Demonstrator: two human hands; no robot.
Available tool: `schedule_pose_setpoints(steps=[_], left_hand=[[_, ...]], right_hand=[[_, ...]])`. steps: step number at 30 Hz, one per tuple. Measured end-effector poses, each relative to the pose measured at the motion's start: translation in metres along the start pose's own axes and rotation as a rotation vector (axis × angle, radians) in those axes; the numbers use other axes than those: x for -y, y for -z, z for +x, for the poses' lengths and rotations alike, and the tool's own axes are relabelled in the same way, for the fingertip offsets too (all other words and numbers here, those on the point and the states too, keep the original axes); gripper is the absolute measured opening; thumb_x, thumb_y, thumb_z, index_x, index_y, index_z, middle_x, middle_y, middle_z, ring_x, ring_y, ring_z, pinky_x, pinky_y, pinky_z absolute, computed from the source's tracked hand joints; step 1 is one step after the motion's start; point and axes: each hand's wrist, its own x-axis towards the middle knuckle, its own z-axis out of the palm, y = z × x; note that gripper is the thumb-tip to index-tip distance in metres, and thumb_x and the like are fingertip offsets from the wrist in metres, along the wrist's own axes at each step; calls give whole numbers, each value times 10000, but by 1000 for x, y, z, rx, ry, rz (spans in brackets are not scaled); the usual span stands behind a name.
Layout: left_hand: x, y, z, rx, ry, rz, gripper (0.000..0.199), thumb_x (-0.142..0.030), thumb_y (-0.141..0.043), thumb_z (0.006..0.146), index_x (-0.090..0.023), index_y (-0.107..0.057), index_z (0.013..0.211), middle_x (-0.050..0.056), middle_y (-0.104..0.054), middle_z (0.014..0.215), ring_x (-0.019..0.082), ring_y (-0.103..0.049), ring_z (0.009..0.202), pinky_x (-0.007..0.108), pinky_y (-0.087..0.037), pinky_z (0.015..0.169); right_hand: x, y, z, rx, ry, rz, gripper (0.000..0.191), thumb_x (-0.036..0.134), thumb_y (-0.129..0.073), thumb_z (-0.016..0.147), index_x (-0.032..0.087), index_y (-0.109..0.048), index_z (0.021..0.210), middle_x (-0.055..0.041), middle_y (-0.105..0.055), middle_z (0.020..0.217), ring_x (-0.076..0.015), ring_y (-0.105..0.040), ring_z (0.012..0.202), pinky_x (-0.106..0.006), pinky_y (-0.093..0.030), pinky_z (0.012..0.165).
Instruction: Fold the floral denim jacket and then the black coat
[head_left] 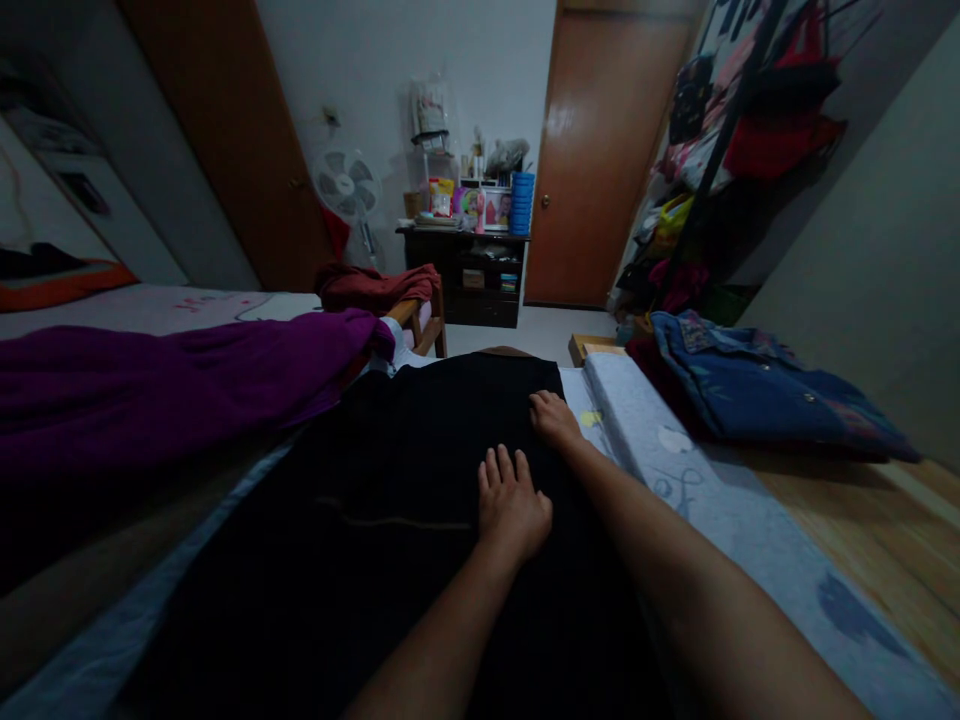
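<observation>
A black garment (420,450) lies spread out over the bed, with a thin pale line across its middle. My left hand (514,505) rests flat on this cloth, fingers stretched forward and slightly apart. Farther forward, near the garment's right edge, my right hand (555,418) touches the cloth with its fingers a little bent; no fold of fabric shows between them. The garment's near part is dark and its details are hard to make out.
A purple cloth (180,375) lies at left. Folded blue denim clothing (757,380) sits on the right, beside a patterned light mattress (675,470). Beyond are a red cloth (379,287) on a wooden frame, a fan (349,185), a dark cabinet (461,275) and a door (607,160).
</observation>
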Motion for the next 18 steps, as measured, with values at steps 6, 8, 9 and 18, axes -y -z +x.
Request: schedule_pose_setpoints(steps=[6, 8, 9, 18], left_hand=[[0, 5, -1, 26, 3, -37, 698, -380, -504, 816, -75, -390, 1433, 213, -322, 1517, 375, -224, 1421, 515, -189, 1145], [2, 5, -1, 10, -8, -48, 677, -361, -501, 825, -80, -389, 1430, 210, -329, 1514, 368, -235, 1418, 512, -193, 1144], [3, 4, -2, 0, -13, -53, 655, -346, -490, 835, -87, -391, 1429, 206, -335, 1512, 359, -244, 1417, 510, -198, 1143], [10, -3, -2, -44, -16, -81, 528, -227, -393, 891, -86, -444, 1397, 159, -379, 1501, 269, -308, 1405, 432, -213, 1162]], right_hand=[[7, -2, -22, 159, -66, 12, 581, 431, -365, 962, 64, -403, 1412, -177, -342, 1512, -287, -285, 1406, -411, -254, 1109], [11, -1, -30, 197, -81, 17, 614, 455, -353, 961, 49, -391, 1419, -187, -346, 1507, -283, -262, 1419, -411, -236, 1121], [13, 0, -35, 211, -83, 20, 618, 453, -350, 960, 41, -390, 1419, -193, -354, 1501, -276, -260, 1421, -403, -230, 1125], [29, 11, -80, 178, -98, 48, 593, 430, -291, 980, 77, -354, 1452, -152, -287, 1541, -242, -218, 1439, -385, -207, 1143]])
